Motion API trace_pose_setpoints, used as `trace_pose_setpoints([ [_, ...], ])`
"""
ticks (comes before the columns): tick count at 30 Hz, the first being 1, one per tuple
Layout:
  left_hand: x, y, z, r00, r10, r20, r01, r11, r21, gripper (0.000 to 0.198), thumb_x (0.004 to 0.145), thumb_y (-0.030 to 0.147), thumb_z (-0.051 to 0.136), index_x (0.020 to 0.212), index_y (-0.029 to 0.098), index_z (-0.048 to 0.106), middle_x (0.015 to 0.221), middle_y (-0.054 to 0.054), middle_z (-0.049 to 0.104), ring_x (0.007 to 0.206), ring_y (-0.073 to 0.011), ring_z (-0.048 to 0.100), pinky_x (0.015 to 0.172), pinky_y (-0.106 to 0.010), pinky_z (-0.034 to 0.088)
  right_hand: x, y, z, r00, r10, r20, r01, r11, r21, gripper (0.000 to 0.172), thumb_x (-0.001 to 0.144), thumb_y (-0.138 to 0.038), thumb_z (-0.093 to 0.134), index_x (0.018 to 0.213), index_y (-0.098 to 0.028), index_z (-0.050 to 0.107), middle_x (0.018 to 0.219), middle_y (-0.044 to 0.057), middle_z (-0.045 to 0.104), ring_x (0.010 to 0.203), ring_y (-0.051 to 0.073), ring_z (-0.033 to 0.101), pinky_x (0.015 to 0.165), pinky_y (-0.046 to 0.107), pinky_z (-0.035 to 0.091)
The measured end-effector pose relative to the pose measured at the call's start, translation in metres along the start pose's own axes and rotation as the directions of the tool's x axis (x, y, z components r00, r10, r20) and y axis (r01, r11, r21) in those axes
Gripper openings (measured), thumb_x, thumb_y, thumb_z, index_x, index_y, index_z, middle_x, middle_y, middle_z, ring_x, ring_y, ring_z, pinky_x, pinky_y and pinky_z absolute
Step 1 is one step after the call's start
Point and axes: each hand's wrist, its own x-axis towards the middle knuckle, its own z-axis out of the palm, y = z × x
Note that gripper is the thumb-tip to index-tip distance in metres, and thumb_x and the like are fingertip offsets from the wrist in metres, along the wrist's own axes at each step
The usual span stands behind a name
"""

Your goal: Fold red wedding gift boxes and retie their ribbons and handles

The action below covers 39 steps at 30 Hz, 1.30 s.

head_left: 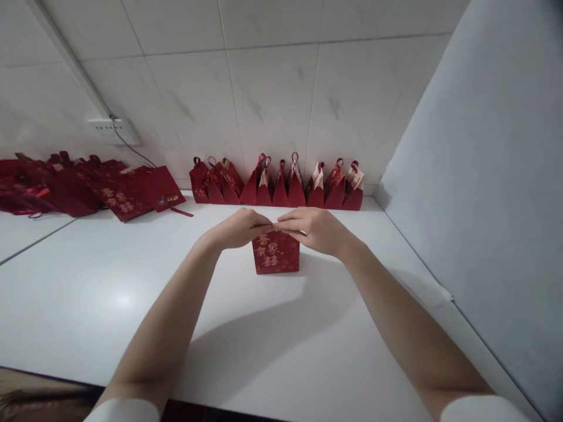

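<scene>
A red gift box with gold Chinese characters stands upright on the white table. My left hand and my right hand meet over its top edge from either side. The fingers of both hands are pressed together there, closed on the box's top. A ring shows on my right hand. Most of the box's top is hidden behind my fingers.
Along the tiled wall stands a row of folded red gift boxes with ribbon loops. Flat red boxes lie heaped at the back left, below a socket. A pale panel rises on the right.
</scene>
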Motion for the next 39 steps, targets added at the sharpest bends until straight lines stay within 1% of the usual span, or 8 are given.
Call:
trace_pose_setpoints([
  [4, -0.001, 0.003, -0.001, 1.000, -0.003, 0.002, 0.003, 1.000, 0.002, 0.039, 0.093, 0.040, 0.046, 0.069, 0.014, 0.063, 0.057, 0.003, 0.038, 0.055, -0.0093, 0.029, 0.053, -0.025, 0.026, -0.001, 0.005, 0.000, 0.999, -0.028, -0.040, 0.029, 0.999, 0.017, 0.024, 0.098, -0.024, 0.054, 0.110, -0.027, 0.075, 0.114, 0.002, 0.074, 0.103, 0.020, 0.067, 0.088, 0.035, 0.054],
  [8, -0.002, 0.004, -0.001, 1.000, -0.007, 0.008, 0.006, 1.000, 0.004, 0.040, 0.094, 0.042, 0.046, 0.076, 0.015, 0.070, 0.056, 0.002, 0.044, 0.053, -0.0092, 0.031, 0.052, -0.025, 0.026, -0.002, 0.008, 0.001, 0.999, -0.031, -0.038, 0.033, 0.998, 0.055, 0.022, 0.096, -0.026, 0.057, 0.109, -0.030, 0.075, 0.114, 0.001, 0.074, 0.103, 0.020, 0.067, 0.089, 0.035, 0.055],
  [16, -0.003, 0.003, -0.002, 1.000, 0.005, -0.003, -0.005, 0.999, -0.052, 0.040, 0.092, 0.046, 0.049, 0.082, 0.016, 0.074, 0.060, -0.001, 0.056, 0.055, -0.0108, 0.042, 0.056, -0.025, 0.034, -0.006, 0.009, -0.003, 0.999, 0.014, -0.031, -0.011, 0.992, 0.124, 0.020, 0.093, -0.027, 0.063, 0.108, -0.032, 0.076, 0.115, 0.000, 0.074, 0.105, 0.019, 0.067, 0.090, 0.035, 0.054],
  [24, -0.003, 0.004, -0.003, 1.000, 0.010, 0.020, -0.009, 0.999, -0.039, 0.042, 0.093, 0.047, 0.047, 0.085, 0.016, 0.075, 0.058, 0.000, 0.054, 0.053, -0.0100, 0.038, 0.054, -0.025, 0.030, -0.006, 0.006, -0.005, 0.999, 0.046, -0.026, -0.043, 0.993, 0.113, 0.018, 0.094, -0.029, 0.060, 0.096, -0.028, 0.078, 0.111, 0.000, 0.074, 0.101, 0.019, 0.067, 0.085, 0.034, 0.053],
  [29, -0.002, 0.004, -0.003, 1.000, 0.000, 0.028, 0.001, 1.000, -0.027, 0.041, 0.094, 0.043, 0.046, 0.081, 0.016, 0.073, 0.056, 0.002, 0.047, 0.052, -0.0092, 0.032, 0.052, -0.025, 0.025, -0.004, 0.006, 0.001, 0.998, 0.046, 0.043, -0.050, 0.996, 0.073, 0.020, 0.094, -0.028, 0.059, 0.082, -0.022, 0.074, 0.112, 0.003, 0.073, 0.099, 0.020, 0.067, 0.086, 0.034, 0.050],
  [32, -0.003, 0.006, -0.003, 0.999, -0.027, 0.029, 0.027, 1.000, -0.005, 0.042, 0.094, 0.044, 0.045, 0.075, 0.015, 0.069, 0.055, 0.002, 0.043, 0.051, -0.0091, 0.029, 0.050, -0.025, 0.023, -0.003, 0.003, 0.003, 0.994, 0.112, 0.011, -0.112, 0.985, 0.131, 0.011, 0.093, -0.026, 0.059, 0.089, -0.021, 0.068, 0.100, 0.003, 0.074, 0.089, 0.018, 0.067, 0.079, 0.031, 0.049],
  [35, -0.005, 0.009, -0.004, 0.999, -0.028, 0.034, 0.025, 0.997, 0.072, 0.037, 0.092, 0.043, 0.049, 0.079, 0.016, 0.070, 0.058, 0.001, 0.052, 0.051, -0.0095, 0.036, 0.051, -0.025, 0.026, -0.002, 0.002, 0.005, 0.990, 0.139, -0.011, -0.135, 0.978, 0.157, 0.009, 0.094, -0.022, 0.056, 0.099, -0.023, 0.064, 0.093, 0.001, 0.073, 0.080, 0.016, 0.066, 0.075, 0.029, 0.049],
  [39, -0.008, 0.014, -0.006, 0.999, 0.025, -0.033, -0.021, 0.992, 0.126, 0.026, 0.087, 0.038, 0.058, 0.098, 0.020, 0.072, 0.076, -0.002, 0.069, 0.061, -0.0117, 0.051, 0.057, -0.024, 0.034, -0.001, 0.006, 0.010, 0.999, 0.046, -0.029, -0.042, 0.992, 0.120, 0.017, 0.094, -0.015, 0.052, 0.097, -0.023, 0.066, 0.105, 0.003, 0.074, 0.095, 0.019, 0.067, 0.084, 0.031, 0.049],
])
